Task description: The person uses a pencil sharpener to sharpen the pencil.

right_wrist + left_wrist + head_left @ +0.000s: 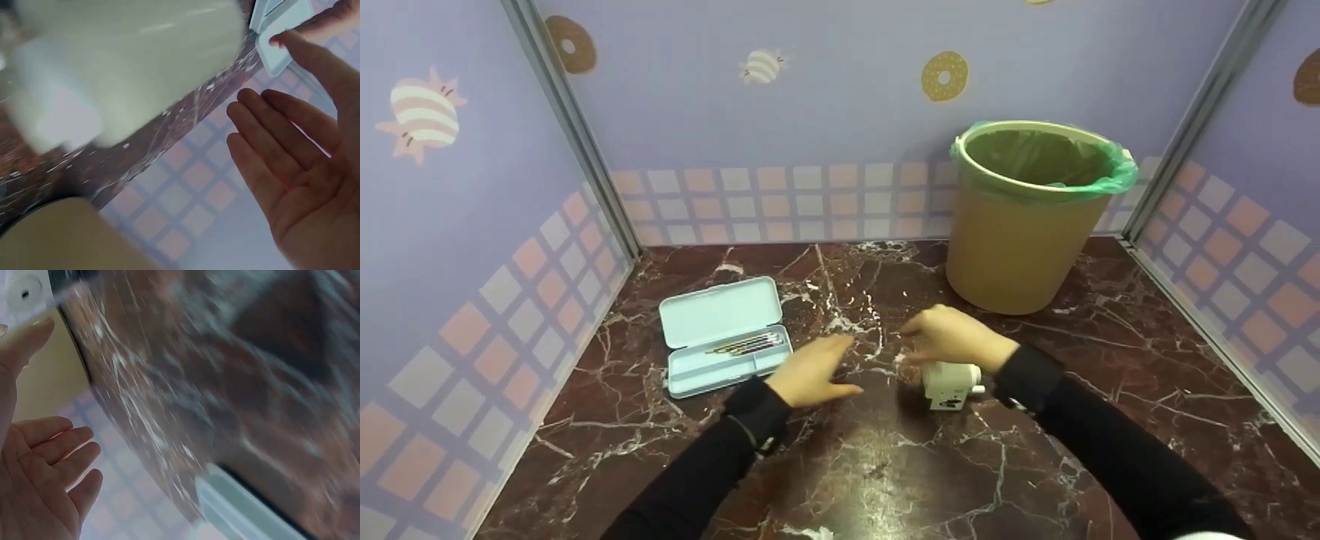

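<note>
My left hand [814,371] hovers over the table just right of the pencil case, thumb apart from the extended fingers and nothing in its grasp. Beyond and over a small white desk sharpener [950,386] is my right hand [958,337], its fingers bent a little and its palm bare in the right wrist view. A crank knob [978,388] sticks out from the sharpener's right side. The light blue pencil case [720,307] lies with its lid back, and several pencils [746,345] rest inside it. Small pale shavings [870,307] are scattered beyond both hands.
At the back right stands a tan bin [1012,247] lined with a green bag [1117,180]. Patterned purple panels [840,112] wall in the dark red marbled table [877,465] on the left, back and right.
</note>
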`<state>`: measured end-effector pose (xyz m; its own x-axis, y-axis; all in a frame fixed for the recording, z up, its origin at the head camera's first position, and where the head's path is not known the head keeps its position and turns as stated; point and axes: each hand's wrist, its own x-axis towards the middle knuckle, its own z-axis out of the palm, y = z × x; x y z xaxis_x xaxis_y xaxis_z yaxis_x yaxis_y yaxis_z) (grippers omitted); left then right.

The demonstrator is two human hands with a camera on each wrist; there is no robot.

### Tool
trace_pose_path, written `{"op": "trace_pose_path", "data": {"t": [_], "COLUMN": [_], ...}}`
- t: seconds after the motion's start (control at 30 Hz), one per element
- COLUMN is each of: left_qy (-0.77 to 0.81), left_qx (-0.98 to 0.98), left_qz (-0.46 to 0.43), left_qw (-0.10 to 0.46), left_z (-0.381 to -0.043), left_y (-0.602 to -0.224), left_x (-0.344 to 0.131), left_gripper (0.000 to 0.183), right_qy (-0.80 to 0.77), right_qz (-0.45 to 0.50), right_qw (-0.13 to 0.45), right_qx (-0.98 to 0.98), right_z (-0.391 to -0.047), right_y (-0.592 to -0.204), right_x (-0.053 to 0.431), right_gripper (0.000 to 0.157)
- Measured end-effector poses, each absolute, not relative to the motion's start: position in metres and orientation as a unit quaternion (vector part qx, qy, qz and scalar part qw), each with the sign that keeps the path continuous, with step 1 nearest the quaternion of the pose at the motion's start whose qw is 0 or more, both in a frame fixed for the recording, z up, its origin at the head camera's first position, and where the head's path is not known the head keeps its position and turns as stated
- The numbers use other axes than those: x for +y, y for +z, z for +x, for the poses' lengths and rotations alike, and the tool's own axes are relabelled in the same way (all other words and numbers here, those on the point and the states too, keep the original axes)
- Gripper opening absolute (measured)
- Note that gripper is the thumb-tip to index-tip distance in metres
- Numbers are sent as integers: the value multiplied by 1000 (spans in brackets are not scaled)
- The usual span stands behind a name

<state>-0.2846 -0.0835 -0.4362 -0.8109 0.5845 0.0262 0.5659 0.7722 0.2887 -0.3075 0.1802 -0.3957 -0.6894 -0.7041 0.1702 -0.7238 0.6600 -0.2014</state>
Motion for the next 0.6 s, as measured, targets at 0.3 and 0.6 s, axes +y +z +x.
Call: {"op": "trace_pose_path", "data": {"t": [0.3, 0.6], "left_qy": [136, 159], "left_qx": [927, 928], "left_qz": [348, 334], "left_qw": [23, 37], "left_z": [-282, -279], "left_y": [-449, -461], "left_x": [-45, -30], "left_gripper": [87, 88], "right_qy": [162, 174], "right_qz": [353, 338], "right_qw": [-34, -15], "right_qx": [-921, -925], "right_z": [-290, -284], "right_y": [-414, -426], "right_x": [232, 241], "right_gripper": [52, 41]}}
